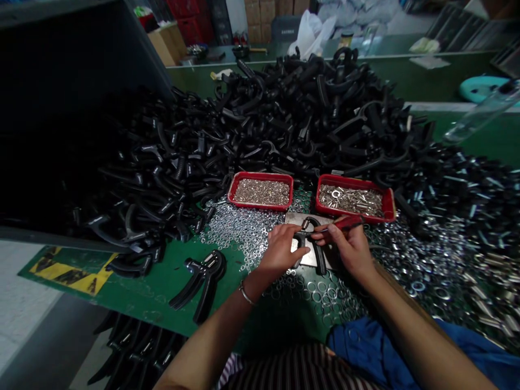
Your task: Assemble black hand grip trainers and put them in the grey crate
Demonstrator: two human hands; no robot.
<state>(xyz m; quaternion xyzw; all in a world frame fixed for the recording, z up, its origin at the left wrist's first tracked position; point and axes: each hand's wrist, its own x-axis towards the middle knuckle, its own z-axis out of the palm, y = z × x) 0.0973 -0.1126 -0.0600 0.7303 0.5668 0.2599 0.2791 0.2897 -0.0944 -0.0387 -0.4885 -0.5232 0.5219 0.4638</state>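
On a metal plate (314, 259) in front of me lies a black hand grip exerciser (320, 257) with a spring near its top. My left hand (283, 246) is closed on its left side, thumb and fingers around the handle. In my right hand (352, 249) is a screwdriver with a dark red handle (347, 222), its thin shaft pointing left at the exerciser's top; the tip is hard to make out. Another hand grip exerciser (203, 281), with its spring fitted, rests on the green table (162, 292) to the left.
Behind the plate stand two red trays, one of tiny metal parts (262, 192), one of small pins (351, 200). Loose washers (239, 227) surround the plate. A tall heap of black handles (284, 119) fills the back. Springs (487, 309) and metal pieces lie at right.
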